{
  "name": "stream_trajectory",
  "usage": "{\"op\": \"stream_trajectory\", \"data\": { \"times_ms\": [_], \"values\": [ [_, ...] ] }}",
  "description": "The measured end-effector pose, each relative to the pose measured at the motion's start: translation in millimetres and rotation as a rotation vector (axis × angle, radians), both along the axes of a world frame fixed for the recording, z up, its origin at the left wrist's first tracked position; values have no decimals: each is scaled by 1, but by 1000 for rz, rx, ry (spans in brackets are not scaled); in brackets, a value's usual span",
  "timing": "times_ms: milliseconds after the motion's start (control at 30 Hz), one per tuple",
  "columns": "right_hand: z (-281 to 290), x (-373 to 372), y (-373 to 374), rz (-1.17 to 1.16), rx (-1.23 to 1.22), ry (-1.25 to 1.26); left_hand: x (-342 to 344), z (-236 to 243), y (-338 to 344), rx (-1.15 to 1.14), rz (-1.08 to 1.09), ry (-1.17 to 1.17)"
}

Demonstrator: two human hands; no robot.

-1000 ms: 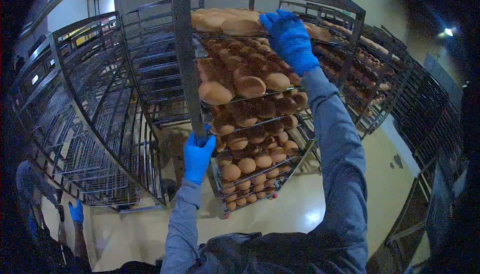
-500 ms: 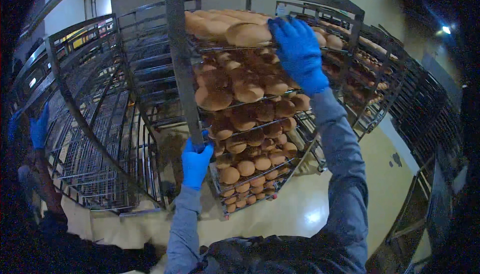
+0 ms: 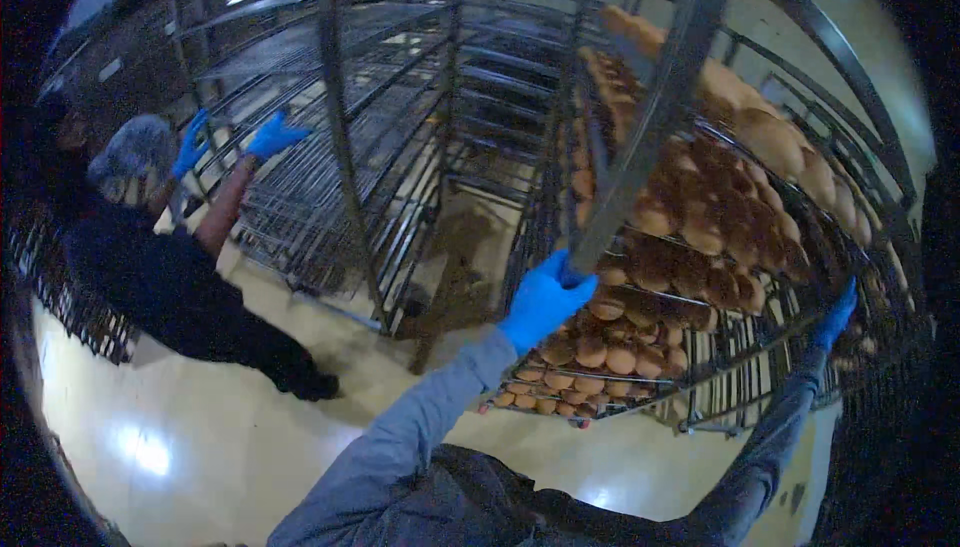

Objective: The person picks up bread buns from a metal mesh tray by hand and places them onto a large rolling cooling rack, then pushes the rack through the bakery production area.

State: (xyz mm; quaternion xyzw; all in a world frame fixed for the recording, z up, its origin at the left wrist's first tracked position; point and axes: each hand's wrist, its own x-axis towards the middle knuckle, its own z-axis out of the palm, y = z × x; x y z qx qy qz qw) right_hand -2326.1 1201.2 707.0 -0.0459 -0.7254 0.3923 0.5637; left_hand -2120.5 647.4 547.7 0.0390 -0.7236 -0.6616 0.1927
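A tall metal rack [image 3: 655, 112] stands ahead and to the right, its tiers loaded with round brown loaves of bread [image 3: 690, 232]. My left hand [image 3: 545, 302], in a blue glove, is closed around the rack's near left post. On the far right, my blue-gloved right hand [image 3: 836, 317] is at the rack's right post and seems to grip it, with its fingers partly hidden. Larger loaves [image 3: 770, 142] lie on the top tier, beside the upper part of that post.
To the left stands another metal rack [image 3: 335, 97] with bare wire shelves. A co-worker [image 3: 165, 247] in dark clothes, a hair net and blue gloves reaches toward it. Light floor [image 3: 230, 417] shows in front. More racks line the right edge.
My view has swung left, bringing the co-worker further in. My right hand has come down from the top-tier loaves to the right post. My left hand still holds the left post.
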Motion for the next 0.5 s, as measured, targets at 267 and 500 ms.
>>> {"op": "stream_trajectory", "data": {
  "times_ms": [267,500],
  "values": [
    [-60,-124,82,-3,514,-219,-24,-24,-8,-87,115,168],
    [-114,-154,88,122,721,-207,-11,-21,-34,-87,128,106]
  ]
}}
